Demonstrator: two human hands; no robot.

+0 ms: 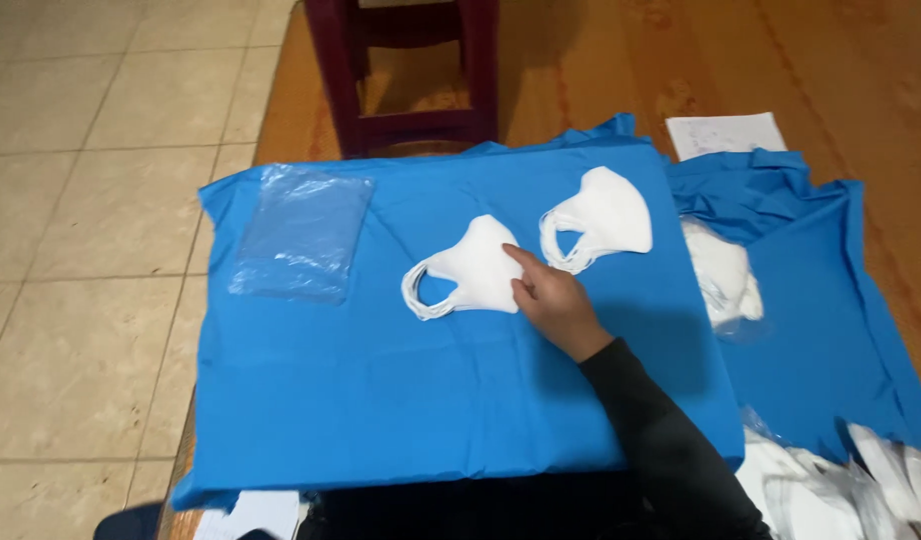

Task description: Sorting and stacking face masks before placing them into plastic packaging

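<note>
My right hand (552,299), in a black sleeve, rests its fingers on the right edge of a folded white face mask (473,268) lying on a blue cloth (381,380). The mask's ear loops (424,293) point left. A second white face mask (607,216) lies just to the upper right, apart from the hand. A flat clear plastic bag (303,232) lies on the cloth at the left. My left hand is out of view.
A bag of white masks (722,275) sits at the right in a lower fold of blue cloth. More bagged masks (831,490) lie at the bottom right. A white paper (726,133) and a dark red stool (406,70) stand behind. Tiled floor lies to the left.
</note>
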